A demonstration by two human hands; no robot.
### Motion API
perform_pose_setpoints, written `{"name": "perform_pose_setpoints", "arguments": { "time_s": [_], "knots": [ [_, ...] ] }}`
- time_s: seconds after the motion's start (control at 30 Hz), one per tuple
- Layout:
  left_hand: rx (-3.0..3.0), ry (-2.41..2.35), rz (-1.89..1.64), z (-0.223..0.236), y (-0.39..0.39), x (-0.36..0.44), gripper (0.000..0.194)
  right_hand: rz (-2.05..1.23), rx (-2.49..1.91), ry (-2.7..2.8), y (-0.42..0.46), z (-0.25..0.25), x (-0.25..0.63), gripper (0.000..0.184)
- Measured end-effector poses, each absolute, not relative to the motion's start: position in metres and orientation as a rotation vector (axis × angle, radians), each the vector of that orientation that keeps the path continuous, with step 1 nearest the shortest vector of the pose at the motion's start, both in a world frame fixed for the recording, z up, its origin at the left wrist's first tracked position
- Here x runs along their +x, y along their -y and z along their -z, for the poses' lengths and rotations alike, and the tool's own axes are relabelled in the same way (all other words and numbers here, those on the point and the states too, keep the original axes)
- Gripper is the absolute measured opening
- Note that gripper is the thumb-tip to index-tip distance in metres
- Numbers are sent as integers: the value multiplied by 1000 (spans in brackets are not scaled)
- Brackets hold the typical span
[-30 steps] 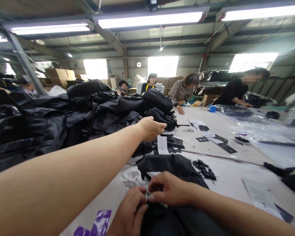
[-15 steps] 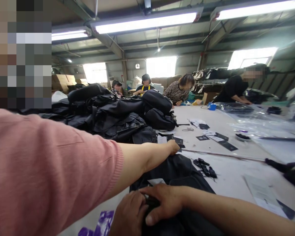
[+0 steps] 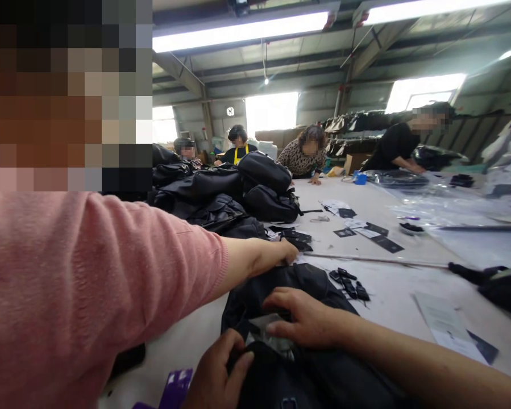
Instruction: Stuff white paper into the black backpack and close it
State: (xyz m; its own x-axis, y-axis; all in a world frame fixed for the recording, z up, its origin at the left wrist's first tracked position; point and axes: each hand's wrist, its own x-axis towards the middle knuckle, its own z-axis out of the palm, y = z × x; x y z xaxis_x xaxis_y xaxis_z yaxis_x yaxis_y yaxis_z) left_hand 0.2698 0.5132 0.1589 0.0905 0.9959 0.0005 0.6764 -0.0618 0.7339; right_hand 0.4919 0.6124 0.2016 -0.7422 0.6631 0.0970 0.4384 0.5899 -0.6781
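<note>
A black leather-look backpack (image 3: 281,380) lies in front of me on the white table, its opening spread. Pale crumpled lining or wrapping (image 3: 268,329) shows inside. My left hand (image 3: 219,372) closes on the near left edge of the opening, thumb on top and fingers partly hidden. Over the opening hovers my right hand (image 3: 302,315), fingers apart and bent, nothing held in them. Just beyond, a co-worker's hand (image 3: 288,251) from a pink sleeve (image 3: 153,261) reaches across to black tags (image 3: 300,236).
Black bags (image 3: 204,187) are heaped at the back left. Small black straps (image 3: 349,284) lie right of the backpack, with loose tags (image 3: 385,244) farther back. A purple packet (image 3: 176,386) is at lower left. Several people work across the table.
My right hand has lifted away from my left and opened, uncovering the pale material. My left hand still holds the bag's edge. The pink-sleeved co-worker leans further in.
</note>
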Motion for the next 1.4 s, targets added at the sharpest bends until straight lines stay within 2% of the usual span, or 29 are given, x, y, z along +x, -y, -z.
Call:
{"name": "perform_pose_setpoints", "arguments": {
  "time_s": [0.17,0.4,0.47,0.6,0.67,0.73,0.87,0.93,1.0,1.1,1.17,1.27,1.4],
  "knots": [
    [1667,-1569,-700,-167,-517,278,17,-1337,-826,2626,-615,-178,505,54],
    [1642,-1548,-727,-154,-521,285,11,-1770,-697,2415,-612,-158,499,69],
    [1650,-1507,-781,-155,-520,287,11,-1981,-690,2247,-610,-152,496,69],
    [1633,-1428,-776,-162,-519,290,16,-2581,-670,1568,-601,-136,492,62],
    [1639,-1440,-722,-162,-521,289,18,-2680,-722,1437,-598,-132,491,59],
    [1631,-1490,-708,-159,-524,287,20,-2586,-826,1459,-598,-130,491,56],
    [1610,-1558,-743,-151,-530,282,25,-2097,-1176,1488,-604,-124,488,38],
    [1630,-1557,-726,-148,-532,280,28,-1875,-1297,1671,-605,-122,488,26],
    [1647,-1550,-673,-144,-534,281,29,-1589,-1307,1963,-604,-128,490,18],
    [1669,-1535,-590,-138,-537,281,30,-1174,-1066,2216,-596,-158,495,18],
    [1678,-1525,-563,-132,-541,281,30,-1181,-733,2298,-587,-183,498,26],
    [1662,-1526,-530,-124,-545,279,35,-1440,-275,2490,-570,-207,496,40],
    [1676,-1569,-529,-115,-546,276,41,-1445,-202,2646,-556,-206,488,45]
  ]
}}
